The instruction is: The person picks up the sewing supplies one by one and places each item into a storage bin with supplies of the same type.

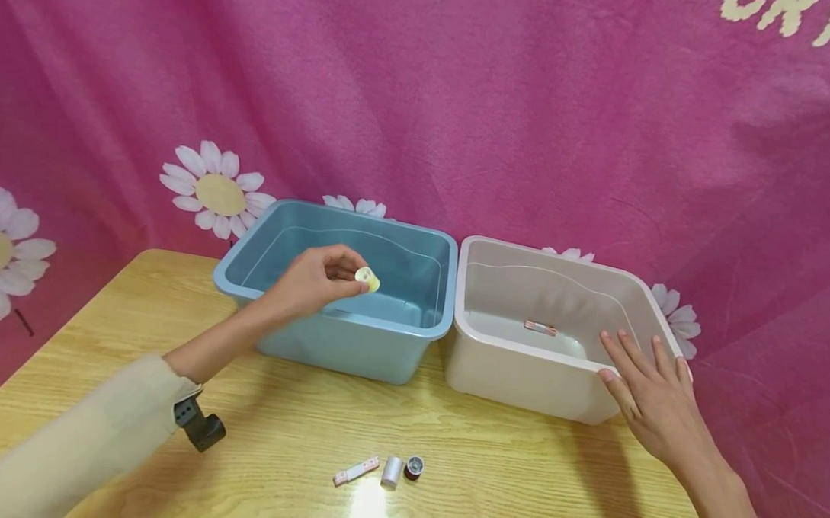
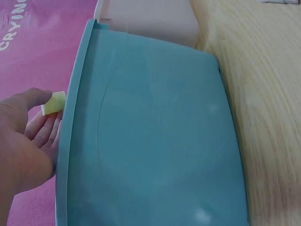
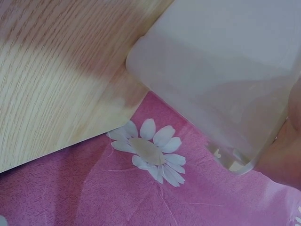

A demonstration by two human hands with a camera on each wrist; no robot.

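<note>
My left hand [image 1: 321,277] pinches a small yellow thread spool [image 1: 367,279] between thumb and fingers, over the blue bin [image 1: 344,323]. The spool's pale round end faces up in the head view; in the left wrist view its yellow side [image 2: 54,103] shows beside the bin's rim. My right hand [image 1: 657,401] lies with spread fingers at the right front corner of the beige bin [image 1: 534,385]. Inside that bin is a folded pink-and-white strip, like a tape measure [image 1: 540,327]. Only part of the right hand [image 3: 282,150] shows in the right wrist view.
On the wooden table [image 1: 299,445], near its front, lie another folded pink-and-white strip [image 1: 356,471], a silver-grey spool [image 1: 391,471] and a dark spool [image 1: 414,467]. The two bins stand side by side against a pink flowered cloth [image 1: 420,99].
</note>
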